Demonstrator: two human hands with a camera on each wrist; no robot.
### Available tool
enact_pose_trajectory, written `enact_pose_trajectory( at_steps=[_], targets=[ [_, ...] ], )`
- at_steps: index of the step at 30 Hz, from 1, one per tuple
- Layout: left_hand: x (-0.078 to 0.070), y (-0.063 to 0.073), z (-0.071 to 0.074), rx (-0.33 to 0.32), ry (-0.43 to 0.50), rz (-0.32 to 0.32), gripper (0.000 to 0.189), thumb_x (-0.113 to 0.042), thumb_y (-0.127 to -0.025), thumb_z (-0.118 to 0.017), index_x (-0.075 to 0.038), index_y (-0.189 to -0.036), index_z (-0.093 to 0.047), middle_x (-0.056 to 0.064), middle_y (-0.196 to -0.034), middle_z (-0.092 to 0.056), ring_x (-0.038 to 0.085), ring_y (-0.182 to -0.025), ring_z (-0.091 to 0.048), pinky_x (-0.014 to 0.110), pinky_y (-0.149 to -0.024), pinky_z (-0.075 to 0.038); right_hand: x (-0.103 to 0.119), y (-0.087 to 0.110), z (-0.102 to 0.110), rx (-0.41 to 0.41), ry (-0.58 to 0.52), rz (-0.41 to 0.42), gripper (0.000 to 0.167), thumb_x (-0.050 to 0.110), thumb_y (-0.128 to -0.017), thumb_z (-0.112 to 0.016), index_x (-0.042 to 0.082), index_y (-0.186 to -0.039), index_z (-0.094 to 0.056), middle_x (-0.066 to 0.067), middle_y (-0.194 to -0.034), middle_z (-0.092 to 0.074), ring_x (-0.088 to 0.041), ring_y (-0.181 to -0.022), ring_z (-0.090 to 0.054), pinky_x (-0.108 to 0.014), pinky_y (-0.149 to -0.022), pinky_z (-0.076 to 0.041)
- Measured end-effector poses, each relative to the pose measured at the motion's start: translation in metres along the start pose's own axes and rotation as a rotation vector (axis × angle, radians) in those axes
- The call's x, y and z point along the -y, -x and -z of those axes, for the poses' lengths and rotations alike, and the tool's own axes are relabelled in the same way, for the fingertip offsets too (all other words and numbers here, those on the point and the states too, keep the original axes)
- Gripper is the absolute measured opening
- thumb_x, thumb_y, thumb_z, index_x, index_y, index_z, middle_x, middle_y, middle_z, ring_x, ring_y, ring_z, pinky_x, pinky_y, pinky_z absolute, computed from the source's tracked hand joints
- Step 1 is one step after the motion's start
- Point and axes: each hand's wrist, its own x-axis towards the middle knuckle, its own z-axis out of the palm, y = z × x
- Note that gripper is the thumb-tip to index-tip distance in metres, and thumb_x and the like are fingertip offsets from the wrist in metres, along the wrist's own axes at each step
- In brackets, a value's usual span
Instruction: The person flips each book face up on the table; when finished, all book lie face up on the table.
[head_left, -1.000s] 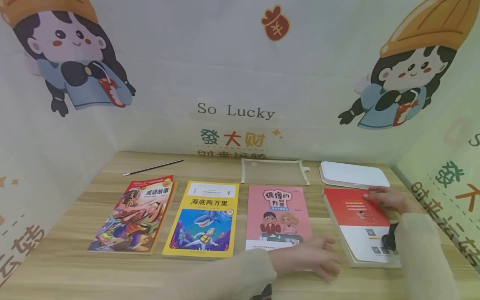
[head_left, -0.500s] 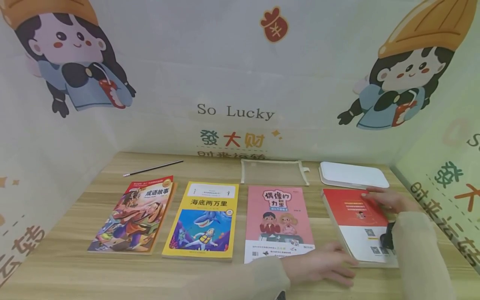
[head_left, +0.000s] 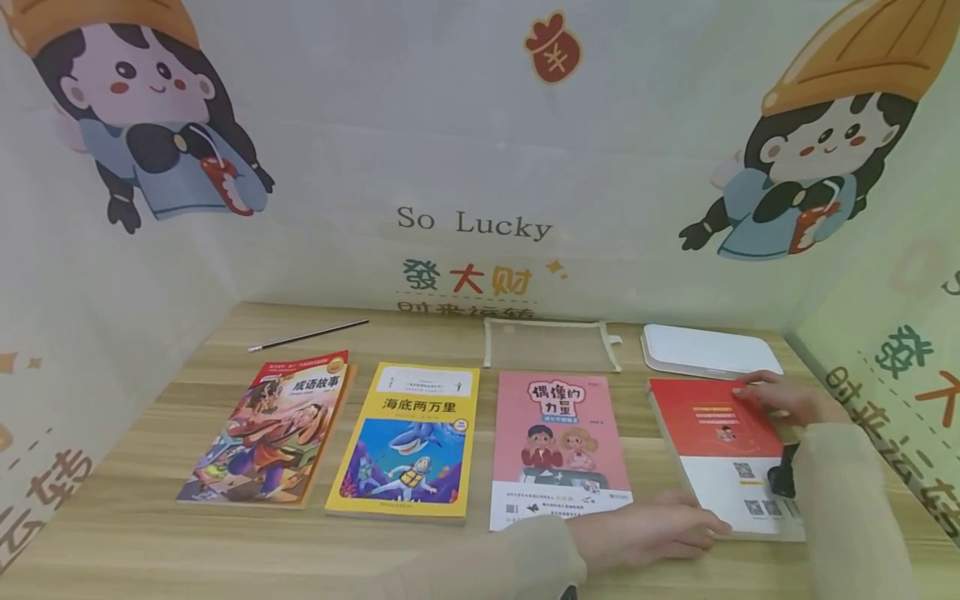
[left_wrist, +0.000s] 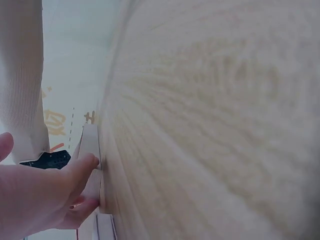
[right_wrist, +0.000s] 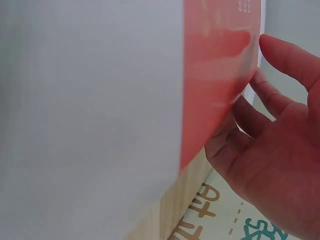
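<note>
A red-and-white book (head_left: 720,433) lies on the wooden table at the right, its printed cover with QR codes facing up. My left hand (head_left: 648,531) is at its near left corner, fingers extended. In the left wrist view, fingertips (left_wrist: 93,161) touch the book's page edge, with the thumb apart. At the far right corner is my right hand (head_left: 795,398). In the right wrist view its slightly bent fingers (right_wrist: 270,92) touch the book's edge, with one fingertip at the red cover. The right sleeve hides part of the book's right side.
Left of it lie a pink book (head_left: 558,442), a yellow book (head_left: 405,442) and a colourful storybook (head_left: 266,433). Behind them are a pencil (head_left: 307,335), a mesh pouch (head_left: 551,346) and a white case (head_left: 712,350). Printed cloth walls (head_left: 337,167) stand around the table.
My left hand has moved right from over the pink book's lower edge to the red-and-white book's near corner. My right hand stays at the far corner, and the book has barely shifted.
</note>
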Motion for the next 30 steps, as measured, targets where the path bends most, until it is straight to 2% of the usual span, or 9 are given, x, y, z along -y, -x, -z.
enact_pose_trajectory(
  at_steps=[2, 5, 10, 13, 19, 24, 27, 30],
  targets=[
    [-0.001, 0.001, 0.0, -0.011, 0.0, 0.01, 0.024, 0.002, -0.081, -0.055, 0.004, -0.104, -0.047, 0.01, -0.093, -0.052, 0.03, -0.094, -0.053, 0.042, -0.089, -0.041, 0.003, 0.005, 0.003, 0.015, 0.005, -0.014, 0.074, 0.037, -0.087, -0.052, -0.005, -0.133, -0.012, -0.027, -0.122, -0.032, -0.04, -0.107, -0.037, -0.042, -0.081, -0.046],
    [-0.001, 0.002, 0.0, -0.029, -0.003, 0.005, 0.024, 0.002, -0.081, -0.055, 0.006, -0.102, -0.047, 0.012, -0.091, -0.052, 0.032, -0.092, -0.055, 0.042, -0.086, -0.042, 0.007, 0.011, 0.006, 0.029, 0.026, 0.013, 0.074, 0.035, -0.087, -0.053, -0.009, -0.131, -0.013, -0.024, -0.119, -0.036, -0.036, -0.104, -0.041, -0.045, -0.082, -0.044],
    [0.0, 0.002, 0.004, -0.056, -0.013, -0.018, 0.017, 0.002, -0.082, -0.054, 0.007, -0.097, -0.048, 0.016, -0.085, -0.055, 0.036, -0.089, -0.057, 0.042, -0.081, -0.046, 0.006, 0.017, 0.014, 0.064, -0.018, 0.142, 0.056, 0.02, -0.09, -0.05, -0.007, -0.124, -0.014, -0.018, -0.11, -0.044, -0.026, -0.094, -0.051, -0.043, -0.083, -0.045],
    [0.001, 0.002, 0.007, -0.075, -0.001, -0.03, 0.012, 0.002, -0.082, -0.054, 0.005, -0.091, -0.048, 0.018, -0.08, -0.056, 0.037, -0.086, -0.058, 0.041, -0.077, -0.048, 0.005, 0.02, 0.021, 0.087, -0.037, 0.212, 0.049, 0.018, -0.091, -0.047, -0.001, -0.122, -0.015, -0.014, -0.108, -0.047, -0.022, -0.091, -0.054, -0.043, -0.082, -0.045],
    [0.0, 0.001, 0.013, -0.069, 0.046, -0.035, 0.016, 0.001, -0.083, -0.053, 0.004, -0.096, -0.046, 0.016, -0.083, -0.055, 0.04, -0.087, -0.058, 0.043, -0.073, -0.049, 0.008, 0.028, 0.03, 0.092, -0.089, 0.257, 0.037, 0.017, -0.091, -0.048, 0.009, -0.117, -0.024, -0.005, -0.105, -0.051, -0.02, -0.09, -0.056, -0.042, -0.082, -0.046],
    [0.001, 0.001, 0.011, -0.1, 0.075, -0.062, 0.016, 0.0, -0.083, -0.056, 0.002, -0.095, -0.046, 0.013, -0.086, -0.053, 0.034, -0.08, -0.06, 0.036, -0.07, -0.051, 0.009, 0.032, 0.035, 0.09, -0.229, 0.296, 0.023, 0.01, -0.092, -0.044, 0.021, -0.11, -0.033, 0.006, -0.098, -0.056, -0.017, -0.086, -0.058, -0.034, -0.078, -0.048],
    [0.002, 0.0, 0.01, -0.141, 0.08, -0.084, 0.017, 0.0, -0.082, -0.057, 0.001, -0.094, -0.045, 0.012, -0.085, -0.052, 0.028, -0.074, -0.061, 0.029, -0.066, -0.052, 0.008, 0.034, 0.037, 0.091, -0.292, 0.331, 0.023, 0.007, -0.092, -0.042, 0.024, -0.107, -0.037, 0.006, -0.096, -0.059, -0.018, -0.083, -0.059, -0.031, -0.076, -0.05],
    [0.002, 0.0, 0.009, -0.191, 0.11, -0.119, 0.023, 0.004, -0.079, -0.058, 0.001, -0.097, -0.044, 0.013, -0.083, -0.054, 0.024, -0.069, -0.061, 0.023, -0.059, -0.052, 0.01, 0.035, 0.037, 0.057, -0.306, 0.348, 0.024, 0.005, -0.092, -0.043, 0.024, -0.106, -0.038, 0.007, -0.094, -0.06, -0.017, -0.081, -0.06, -0.029, -0.073, -0.05]
  ],
)
